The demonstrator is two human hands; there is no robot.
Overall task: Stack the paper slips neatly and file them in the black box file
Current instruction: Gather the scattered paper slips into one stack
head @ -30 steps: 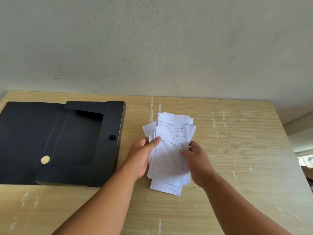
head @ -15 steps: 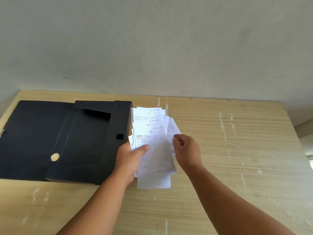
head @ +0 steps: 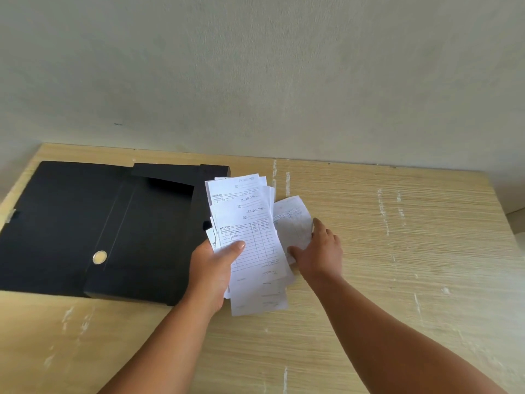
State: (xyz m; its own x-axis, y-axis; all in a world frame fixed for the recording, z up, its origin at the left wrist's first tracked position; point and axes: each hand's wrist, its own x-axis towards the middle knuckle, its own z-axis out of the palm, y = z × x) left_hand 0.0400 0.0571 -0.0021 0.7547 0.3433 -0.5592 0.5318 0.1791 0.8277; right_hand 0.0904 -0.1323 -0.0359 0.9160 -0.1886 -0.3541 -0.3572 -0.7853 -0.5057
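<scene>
Paper slips (head: 250,240): light, floppy, slippery; grip long edges. Left hand (head: 211,268) fingers clamp fan; right hand (head: 318,248) fingers pinch loose slip (head: 292,217), 3 o'clock.

Box file (head: 85,228) left on table (head: 397,251); paper slips (head: 250,240) just right.

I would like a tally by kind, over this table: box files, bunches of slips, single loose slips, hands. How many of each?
Black box file: 1
Bunch of slips, in the left hand: 1
Single loose slip, at the right hand: 1
Hands: 2
Total: 5
</scene>
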